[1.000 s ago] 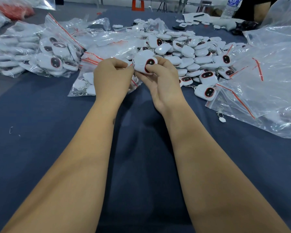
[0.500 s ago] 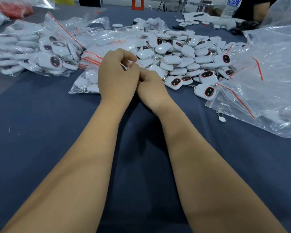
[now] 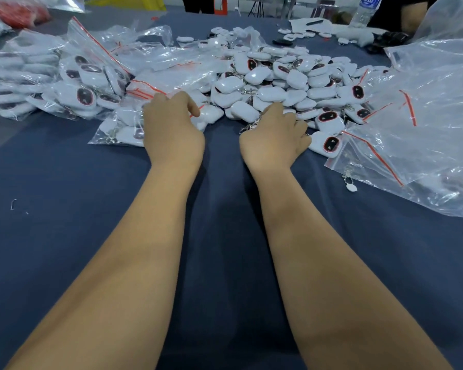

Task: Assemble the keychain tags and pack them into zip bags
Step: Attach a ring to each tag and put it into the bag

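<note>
Two hands work mid-table: left hand (image 3: 171,126) pinning a filled zip bag (image 3: 123,129), right hand (image 3: 274,134) clutching a keychain clasp (image 3: 250,127) beside the loose tags (image 3: 278,84).

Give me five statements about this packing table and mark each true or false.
1. The loose tags lie piled beyond the hands. True.
2. The left hand rests on a bag with tags inside. True.
3. The tablecloth is red. False: it is dark blue.
4. The empty bags lie on the person's left. False: they are heaped on the right.
5. The right hand holds a tag lifted high above the pile. False: it is low at the pile's near edge, fingers curled by a metal clasp; its grip is hidden.
</note>
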